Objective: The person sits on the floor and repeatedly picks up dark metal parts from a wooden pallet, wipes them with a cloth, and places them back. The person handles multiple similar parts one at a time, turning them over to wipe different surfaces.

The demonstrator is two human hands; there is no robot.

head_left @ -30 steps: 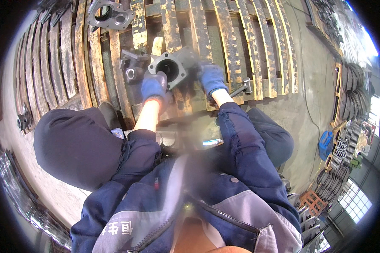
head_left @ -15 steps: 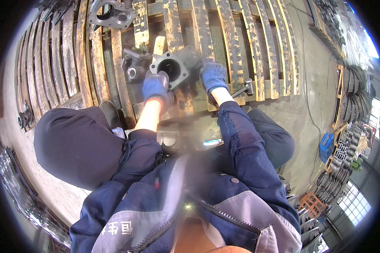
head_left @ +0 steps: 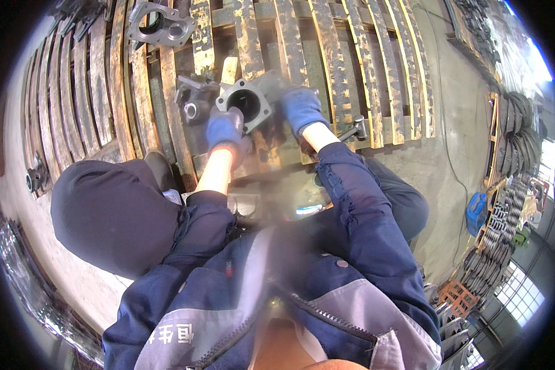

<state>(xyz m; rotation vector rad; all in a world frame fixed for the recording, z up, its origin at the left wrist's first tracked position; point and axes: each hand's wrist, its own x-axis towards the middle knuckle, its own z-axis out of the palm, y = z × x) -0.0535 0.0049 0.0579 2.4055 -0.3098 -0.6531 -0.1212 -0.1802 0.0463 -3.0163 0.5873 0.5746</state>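
Observation:
My left hand (head_left: 224, 128), in a blue glove, is closed on the near left edge of a grey metal pipe casting (head_left: 266, 112). The casting has a square-cornered flange with bolt holes and a wide round bore facing up toward me. Its far right part is blurred by a hazy patch. Beside that part is my right hand (head_left: 303, 110), also gloved in blue, with curled fingers. What those fingers hold, if anything, is hidden. A hammer (head_left: 356, 128) lies just right of my right wrist. Left of the casting sits a smaller dark metal casting (head_left: 193, 106).
Wooden pallets (head_left: 253, 46) with gaps between slats lie beneath the work. Another flanged casting (head_left: 161, 26) rests at the far left, and a dark part (head_left: 37, 176) lies near the left pallet's edge. On the right stand a blue container (head_left: 475, 213) and an orange crate (head_left: 457, 298).
My right hand has moved slightly left, nearer the casting. The casting has shifted a little to the left in view, with my left hand still on it.

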